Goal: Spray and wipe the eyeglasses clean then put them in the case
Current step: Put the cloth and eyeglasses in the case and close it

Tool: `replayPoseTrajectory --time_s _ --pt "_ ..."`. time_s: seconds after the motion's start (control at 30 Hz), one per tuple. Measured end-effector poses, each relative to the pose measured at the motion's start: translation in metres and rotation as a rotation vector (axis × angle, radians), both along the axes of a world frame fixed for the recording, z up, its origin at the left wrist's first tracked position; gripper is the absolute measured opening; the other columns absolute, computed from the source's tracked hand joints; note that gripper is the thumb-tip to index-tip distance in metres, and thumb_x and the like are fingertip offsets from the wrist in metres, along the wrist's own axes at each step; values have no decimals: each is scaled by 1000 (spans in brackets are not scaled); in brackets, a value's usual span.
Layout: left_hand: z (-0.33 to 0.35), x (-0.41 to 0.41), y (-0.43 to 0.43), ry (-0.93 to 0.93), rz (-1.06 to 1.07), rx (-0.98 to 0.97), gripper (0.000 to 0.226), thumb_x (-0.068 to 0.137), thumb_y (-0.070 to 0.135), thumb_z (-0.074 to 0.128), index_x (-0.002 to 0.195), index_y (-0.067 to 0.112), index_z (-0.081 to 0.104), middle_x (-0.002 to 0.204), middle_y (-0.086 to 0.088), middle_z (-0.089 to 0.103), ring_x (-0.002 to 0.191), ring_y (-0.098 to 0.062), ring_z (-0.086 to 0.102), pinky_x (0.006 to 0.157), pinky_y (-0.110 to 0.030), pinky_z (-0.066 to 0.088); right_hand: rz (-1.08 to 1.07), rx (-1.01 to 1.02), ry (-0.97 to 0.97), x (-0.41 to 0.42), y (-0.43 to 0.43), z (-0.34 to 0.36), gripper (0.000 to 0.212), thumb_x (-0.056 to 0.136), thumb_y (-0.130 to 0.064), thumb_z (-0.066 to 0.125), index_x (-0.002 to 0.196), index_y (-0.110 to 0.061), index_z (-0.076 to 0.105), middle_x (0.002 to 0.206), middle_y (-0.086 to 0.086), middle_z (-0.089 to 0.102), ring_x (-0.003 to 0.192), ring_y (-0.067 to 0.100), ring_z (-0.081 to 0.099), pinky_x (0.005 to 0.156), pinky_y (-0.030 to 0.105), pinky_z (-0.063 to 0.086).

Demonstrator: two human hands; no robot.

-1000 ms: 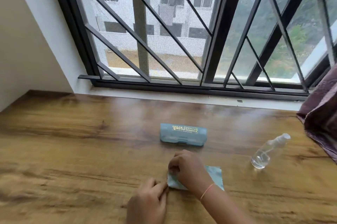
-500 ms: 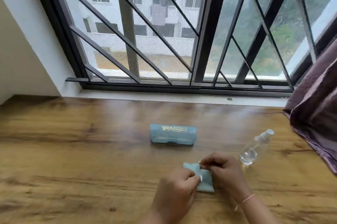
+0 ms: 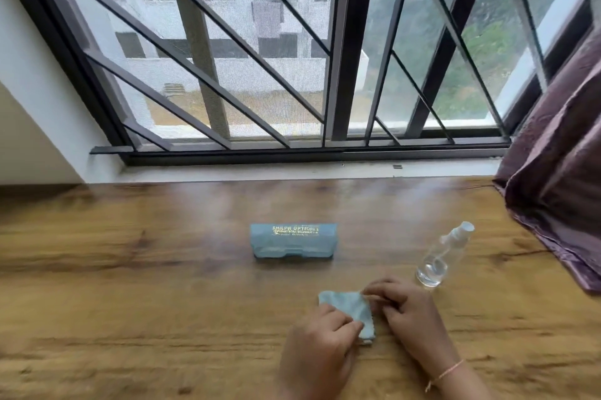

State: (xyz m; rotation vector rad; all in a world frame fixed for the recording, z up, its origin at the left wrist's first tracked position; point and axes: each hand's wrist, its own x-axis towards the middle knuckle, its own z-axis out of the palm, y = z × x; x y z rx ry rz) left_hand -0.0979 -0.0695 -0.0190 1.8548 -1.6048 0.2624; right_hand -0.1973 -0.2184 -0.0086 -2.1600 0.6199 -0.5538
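Note:
A light blue wiping cloth [image 3: 348, 305], folded small, lies on the wooden table [image 3: 130, 285] near its front edge. My left hand [image 3: 320, 347] holds the cloth's near left edge with curled fingers. My right hand [image 3: 406, 312] pinches its right edge. Behind them rests the closed blue eyeglass case [image 3: 292, 241] with gold lettering. A clear spray bottle [image 3: 444, 255] with a white nozzle lies tilted on the table to the right of the case. No eyeglasses are visible.
A dark barred window [image 3: 341, 74] runs along the back of the table. A purple curtain [image 3: 559, 172] hangs over the table's right end. A white wall stands at the left.
My hands and the cloth have shifted right in the view as my head turned left. The cloth is folded smaller, and my right hand has moved from on top of it to its right edge.

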Motion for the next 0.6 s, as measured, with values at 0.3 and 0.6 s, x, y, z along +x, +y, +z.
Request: replayPoseTrajectory --time_s 0.3,0.6 --pt "0 29 17 219 289 108 21 71 40 54 74 28 71 71 17 59 73 -2 44 49 -21 47 -35 -254 3 -3 16 5 9 62 -24 72 71 -23 75 68 -26 48 72 -4 47 66 0 33" --pt "4 27 17 49 314 186 23 69 38 49 63 25 67 65 16 55 73 -6 38 37 -20 39 11 -373 191 -4 20 -7 29 47 -6 87 57 -25 68 59 -16 50 66 3 39 56 14 33"
